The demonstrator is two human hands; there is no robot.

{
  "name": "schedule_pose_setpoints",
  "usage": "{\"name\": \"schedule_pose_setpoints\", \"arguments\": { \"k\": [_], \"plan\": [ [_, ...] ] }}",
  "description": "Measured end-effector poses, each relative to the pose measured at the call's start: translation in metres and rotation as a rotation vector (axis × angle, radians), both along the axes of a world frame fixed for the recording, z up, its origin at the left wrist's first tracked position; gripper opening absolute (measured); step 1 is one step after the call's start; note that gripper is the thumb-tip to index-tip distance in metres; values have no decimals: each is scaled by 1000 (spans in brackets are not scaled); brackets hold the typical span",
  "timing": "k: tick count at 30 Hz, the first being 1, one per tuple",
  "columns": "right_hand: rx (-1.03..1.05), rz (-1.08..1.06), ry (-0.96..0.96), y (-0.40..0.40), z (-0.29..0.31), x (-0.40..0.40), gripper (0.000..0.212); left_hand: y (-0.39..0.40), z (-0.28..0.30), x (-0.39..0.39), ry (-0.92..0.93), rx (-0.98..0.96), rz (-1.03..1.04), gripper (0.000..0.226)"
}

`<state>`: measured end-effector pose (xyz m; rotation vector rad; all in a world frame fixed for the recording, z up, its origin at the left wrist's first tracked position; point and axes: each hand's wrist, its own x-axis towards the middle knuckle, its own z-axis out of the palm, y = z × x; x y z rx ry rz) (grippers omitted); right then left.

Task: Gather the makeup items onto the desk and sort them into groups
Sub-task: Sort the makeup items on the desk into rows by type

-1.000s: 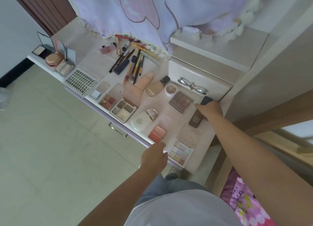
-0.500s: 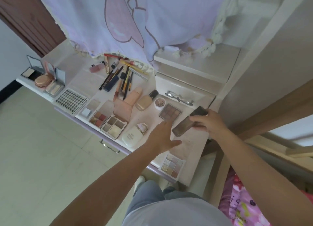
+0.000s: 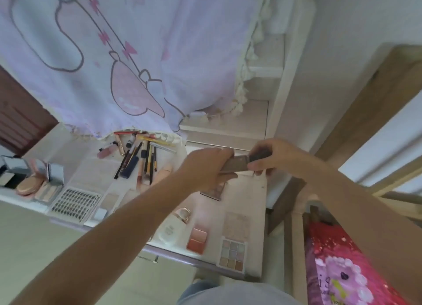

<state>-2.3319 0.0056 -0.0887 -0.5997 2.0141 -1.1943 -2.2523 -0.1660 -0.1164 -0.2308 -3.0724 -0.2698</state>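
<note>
A pale lilac cloth printed with pink cartoon shapes hangs over the back of a white surface, its fringed hem reaching down to the things laid there. To the right a bed with a red and pink patterned cover lies just beside the surface's end.

Both forearms reach in from below and meet above the right part of the surface. Between them is a flat, dark brownish makeup case, lifted clear of the surface and tilted. The left hand is curled around its lower end, and the right hand is closed on its darker upper end, fingers wrapped over it.

On the left of the surface a tray of false lashes lies near the front edge, with a round peach compact and opened mirrored compacts beyond it. A loose bundle of pencils and brushes lies toward the back under the cloth's hem, a pink tube just beside it.

Near the front right edge sits a pastel eyeshadow palette, a two-pan coral blush just left of it, and a white rounded bottle lying next to that. A darker palette shows partly below the left hand.
</note>
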Motion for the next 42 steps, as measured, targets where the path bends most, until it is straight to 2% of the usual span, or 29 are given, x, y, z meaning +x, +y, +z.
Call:
{"name": "schedule_pose_setpoints", "arguments": {
  "k": [4,10,14,17,20,23,26,29,35,38,42],
  "plan": [
    [-161,-227,-60,-10,22,8,14,-19,28,-7,112,-92,-30,43],
    [-214,-351,-48,-5,28,7,11,-33,41,-16,165,-159,-106,39],
    [-340,-655,-79,51,27,-15,17,-82,40,-8,77,-115,97,38],
    [-218,-484,51,38,21,-11,21,-67,26,-13,-6,-106,27,38],
    [-136,-335,136,7,20,-4,17,-44,15,-16,28,-54,-39,42],
    [-77,-310,127,4,14,-3,18,-51,8,-13,44,-40,-16,41],
    [-62,-257,67,-4,0,5,9,-47,-1,-9,36,8,-37,40],
    [-41,-228,36,-13,-12,11,12,-42,-11,-5,62,33,-62,39],
    [-19,-306,-55,-17,-28,19,27,-37,-27,-6,-33,204,-65,52],
    [-33,-377,-17,-17,-35,24,35,-30,-35,-3,-112,309,-26,63],
    [-21,-445,23,-14,-41,28,45,-21,-46,2,-256,487,-4,65]
  ]
}}
